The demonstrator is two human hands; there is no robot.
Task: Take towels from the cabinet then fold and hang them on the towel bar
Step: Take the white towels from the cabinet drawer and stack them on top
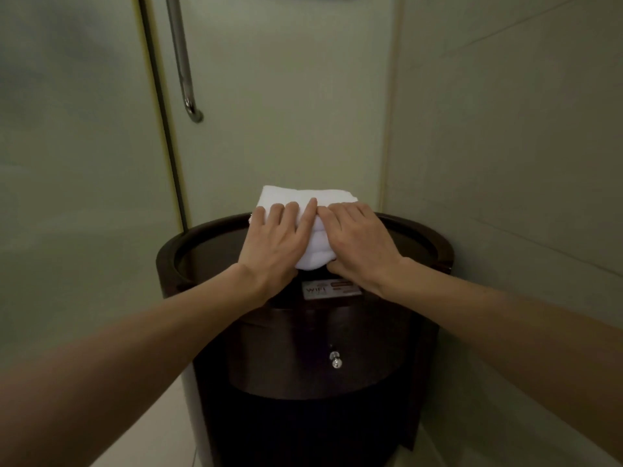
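White folded terry towel [303, 197] is pressed by left hand [274, 239] and right hand [359, 239], fingers straight, atop round dark wooden cabinet [167, 267] beside frosted glass door [84, 163].

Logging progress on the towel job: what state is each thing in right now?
white towel: folded, lying on the cabinet top.
left hand: flat, pressing the towel.
right hand: flat, pressing the towel.
cabinet door: looks closed.
metal bar: bare where visible.
WiFi card: lying flat on the cabinet top.
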